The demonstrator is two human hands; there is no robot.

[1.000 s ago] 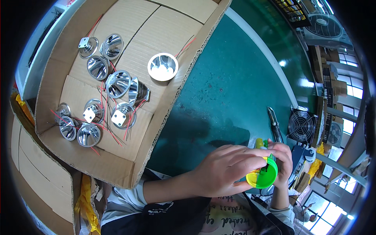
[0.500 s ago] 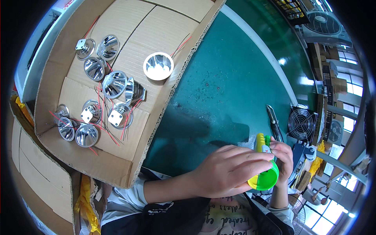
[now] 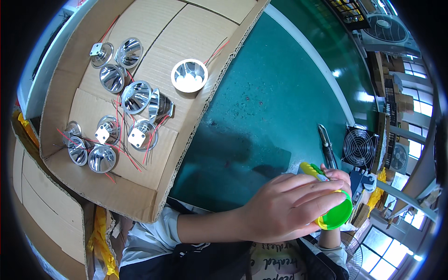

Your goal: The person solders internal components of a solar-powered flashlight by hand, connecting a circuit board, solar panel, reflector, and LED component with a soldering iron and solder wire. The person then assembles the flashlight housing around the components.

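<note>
A small yellow-and-green plastic piece (image 3: 338, 214), with a round green face and a ridged yellow arm at its far end, is held in front of my body. Wrapped round its near, left side are the fingers of my left hand (image 3: 291, 203), so much of it is hidden. My right hand (image 3: 339, 178) closes in behind it, with bent fingers against the green part by the yellow arm; its palm is covered by the piece and by my left hand. To the left, a cardboard box (image 3: 179, 156) holds several shiny cone-shaped lamp reflectors (image 3: 135, 97) with red and black wires.
A black-handled tool with a metal tip (image 3: 326, 143) lies on the green table mat (image 3: 261, 102), just beyond my hands. Close by at the right is a black square fan (image 3: 359, 146). Another carton (image 3: 42, 200) stands at the lower left.
Both hands and the plastic piece have shifted slightly right. The piece has tilted, its yellow arm now leaning left and its green face turned more into view. The box's contents look unchanged.
</note>
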